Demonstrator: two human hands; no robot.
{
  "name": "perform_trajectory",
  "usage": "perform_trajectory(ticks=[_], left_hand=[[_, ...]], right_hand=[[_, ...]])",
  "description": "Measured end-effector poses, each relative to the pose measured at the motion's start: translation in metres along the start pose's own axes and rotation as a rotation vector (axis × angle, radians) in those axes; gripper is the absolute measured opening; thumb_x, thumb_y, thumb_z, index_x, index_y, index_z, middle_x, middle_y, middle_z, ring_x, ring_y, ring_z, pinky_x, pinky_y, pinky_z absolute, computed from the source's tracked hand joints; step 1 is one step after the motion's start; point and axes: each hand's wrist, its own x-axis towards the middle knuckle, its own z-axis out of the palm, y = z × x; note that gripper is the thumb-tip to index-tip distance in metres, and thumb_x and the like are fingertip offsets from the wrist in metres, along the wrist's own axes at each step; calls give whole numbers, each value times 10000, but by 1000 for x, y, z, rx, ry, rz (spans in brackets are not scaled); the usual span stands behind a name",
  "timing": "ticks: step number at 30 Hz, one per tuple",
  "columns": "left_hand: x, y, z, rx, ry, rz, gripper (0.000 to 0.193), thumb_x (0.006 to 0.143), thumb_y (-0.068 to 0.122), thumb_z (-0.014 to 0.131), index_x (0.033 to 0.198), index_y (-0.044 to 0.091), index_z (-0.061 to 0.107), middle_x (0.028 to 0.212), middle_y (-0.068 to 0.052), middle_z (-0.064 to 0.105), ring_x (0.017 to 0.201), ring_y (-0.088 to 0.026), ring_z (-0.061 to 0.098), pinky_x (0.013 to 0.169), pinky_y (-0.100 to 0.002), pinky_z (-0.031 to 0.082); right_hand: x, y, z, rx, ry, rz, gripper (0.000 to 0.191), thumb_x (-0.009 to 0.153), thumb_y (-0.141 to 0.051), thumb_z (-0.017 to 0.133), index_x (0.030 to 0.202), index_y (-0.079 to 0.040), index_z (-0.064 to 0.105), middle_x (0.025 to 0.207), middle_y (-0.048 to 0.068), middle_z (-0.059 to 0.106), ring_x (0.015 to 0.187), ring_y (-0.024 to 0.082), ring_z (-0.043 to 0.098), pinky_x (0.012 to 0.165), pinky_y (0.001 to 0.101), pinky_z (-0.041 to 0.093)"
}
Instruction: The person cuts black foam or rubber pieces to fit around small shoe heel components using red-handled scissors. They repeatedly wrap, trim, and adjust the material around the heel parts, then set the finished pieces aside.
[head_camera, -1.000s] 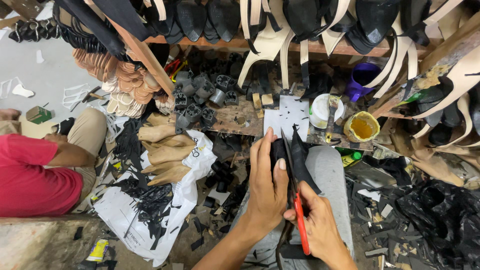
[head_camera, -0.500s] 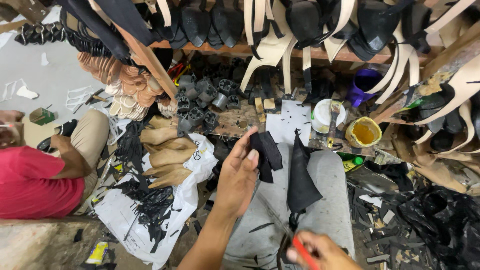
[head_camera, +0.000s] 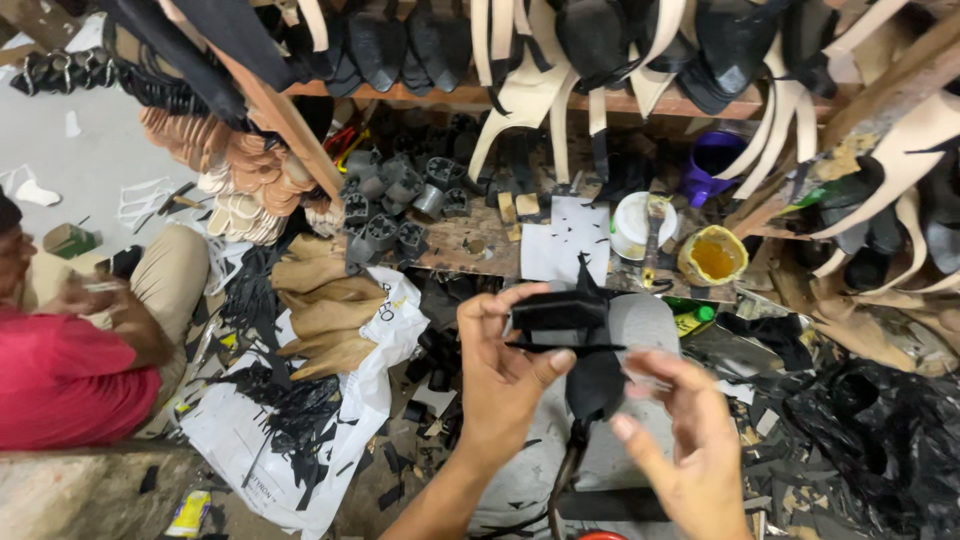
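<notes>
The right hand is lowest in view, its fingers spread and loosely curled, with the fingertips at the right edge of a black leather piece; whether they truly pinch it cannot be told. The left hand is clamped on that piece, thumb below and fingers curled over its left end, holding it flat above the grey slab. A darker black piece hangs just under it, between the two hands. Left of the hands a white bag lies on the floor, strewn with black scraps, and tan soles are stacked at its upper edge. At the far left a person in a red shirt sits on the floor. Beyond the slab lie a white paper, a white cup, a pot of yellow glue and a purple tub. Farthest off, a wooden shelf holds rows of black uppers.
</notes>
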Motion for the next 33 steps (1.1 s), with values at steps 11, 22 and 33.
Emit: perform_trajectory(ticks=[11, 22, 33], left_hand=[[-12, 6, 18, 33, -142, -60, 336, 922, -110, 716, 1071, 46, 457, 1501, -205, 470, 1376, -247, 549, 1105, -372, 542], [-11, 7, 10, 130, -133, -95, 210, 946, -92, 703, 985, 21, 530, 1565, -281, 516, 1273, -211, 586, 982, -313, 527], [-12, -3, 9, 45, -56, -113, 213, 938, -106, 678, 898, 16, 509, 1443, -278, 583, 1200, -217, 645, 957, -317, 581]], right_hand=[[25, -24, 14, 390, 21, -79, 148, 858, 23, 733, 980, -1, 653, 1539, 232, 496, 1386, 300, 539, 1013, 412, 526], [25, -19, 15, 444, 86, -129, 90, 907, 48, 720, 954, 11, 652, 1448, 260, 594, 1308, 286, 603, 1126, 402, 477], [21, -15, 18, 517, 162, 15, 110, 887, 72, 690, 985, 36, 656, 1371, 202, 622, 1199, 229, 617, 1014, 350, 505]])
